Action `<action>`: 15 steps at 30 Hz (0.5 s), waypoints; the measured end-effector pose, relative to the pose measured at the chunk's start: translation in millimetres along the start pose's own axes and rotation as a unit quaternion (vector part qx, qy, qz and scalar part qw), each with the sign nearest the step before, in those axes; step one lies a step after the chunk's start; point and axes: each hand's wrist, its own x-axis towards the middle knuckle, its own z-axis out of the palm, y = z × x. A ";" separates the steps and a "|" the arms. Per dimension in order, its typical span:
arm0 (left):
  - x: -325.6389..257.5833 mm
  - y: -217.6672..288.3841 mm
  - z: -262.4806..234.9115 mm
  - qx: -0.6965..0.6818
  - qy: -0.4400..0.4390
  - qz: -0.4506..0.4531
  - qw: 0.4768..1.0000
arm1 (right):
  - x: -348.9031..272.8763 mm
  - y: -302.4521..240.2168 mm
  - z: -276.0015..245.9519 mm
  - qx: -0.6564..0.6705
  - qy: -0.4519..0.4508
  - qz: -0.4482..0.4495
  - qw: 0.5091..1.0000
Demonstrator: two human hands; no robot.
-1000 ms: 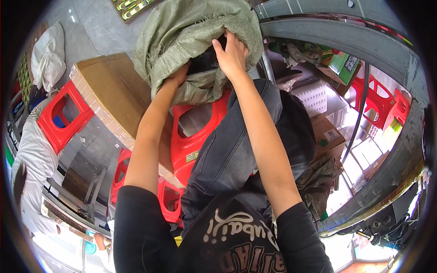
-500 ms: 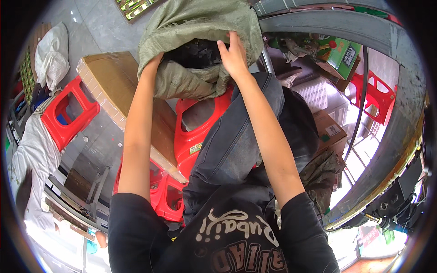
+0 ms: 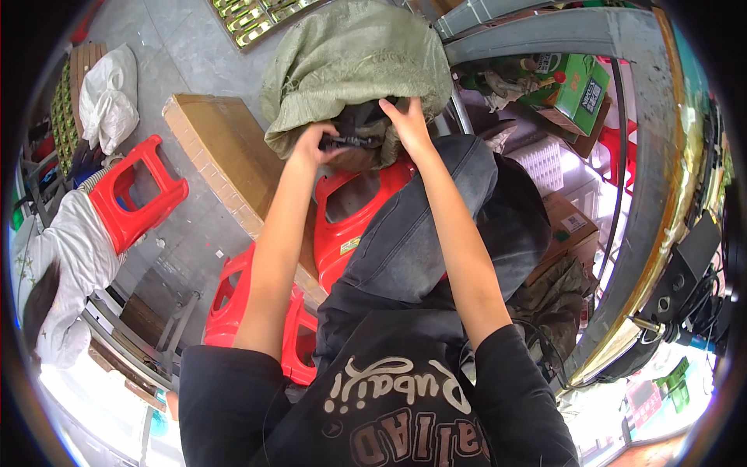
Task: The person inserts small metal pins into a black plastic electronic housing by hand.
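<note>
Seen from above, a seated person in a black printed shirt and dark grey trousers reaches both bare arms toward twelve o'clock, into the mouth of a green woven sack (image 3: 354,66). The sack rests upright at the top centre, propped against a red plastic stool (image 3: 350,214) and just beside a long cardboard box (image 3: 222,152) at ten o'clock. The left hand (image 3: 315,144) is clenched on a bundle of dark fabric (image 3: 359,128) at the sack's opening; the right hand (image 3: 406,124) grasps the sack's rim and the same dark cloth, fingers curled over it. What else lies inside the sack is hidden; only that dark fabric shows at its mouth.

A likely risk: the sack looks soft and top-heavy, so a strong pull on the cloth could tip it toward the person's knees or spill its contents onto the grey floor. The coarse weave may also snag the fabric.

At nine o'clock stands another red stool (image 3: 136,194), with a white sack (image 3: 109,97) above it at ten o'clock. A green carton (image 3: 580,89) sits on a shelf at two o'clock, and a brown box (image 3: 568,226) at three o'clock.
</note>
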 end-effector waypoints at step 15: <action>-0.6 -74.6 -29.5 0.059 0.196 0.189 0.960 | -3.3 -112.5 -25.2 0.502 0.054 0.120 0.854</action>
